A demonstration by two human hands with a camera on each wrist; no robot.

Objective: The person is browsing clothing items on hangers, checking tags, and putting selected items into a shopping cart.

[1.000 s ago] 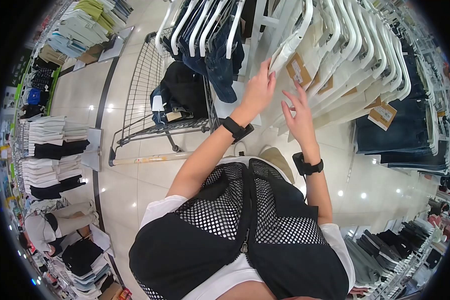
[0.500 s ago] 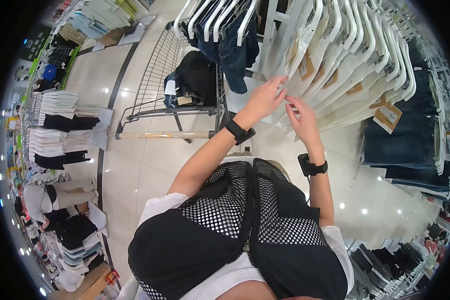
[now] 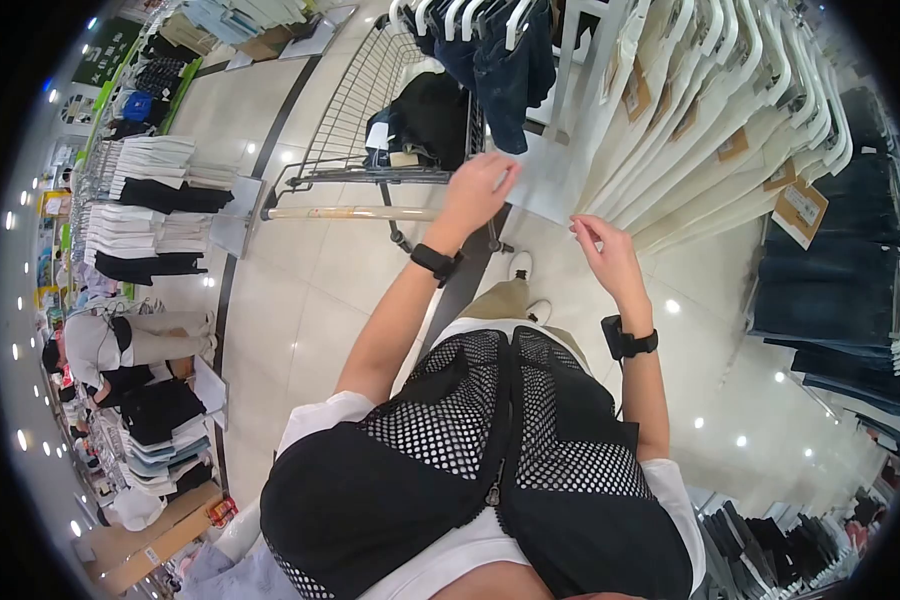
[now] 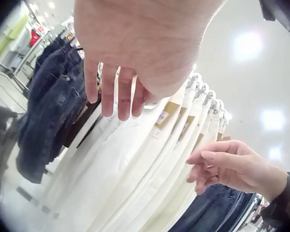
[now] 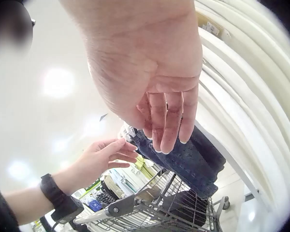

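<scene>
A row of white trousers with brown tags hangs on white hangers in front of me. My left hand is off the trousers, fingers loosely extended, between them and the shopping cart. In the left wrist view its fingers hang relaxed and hold nothing. My right hand is just below the lower part of the white trousers, fingers softly bent and holding nothing. Dark blue jeans hang on more hangers beside the cart. Inside the cart lies a pile of dark clothes.
The cart's handle faces me from the left. More dark jeans hang on the right. Across the aisle on the left, a person bends by folded clothes. Racks of trousers stand at lower right.
My left hand has let go of the white trousers and moved left toward the cart. The right hand has drawn down, away from the tags. The view has shifted, with more floor showing.
</scene>
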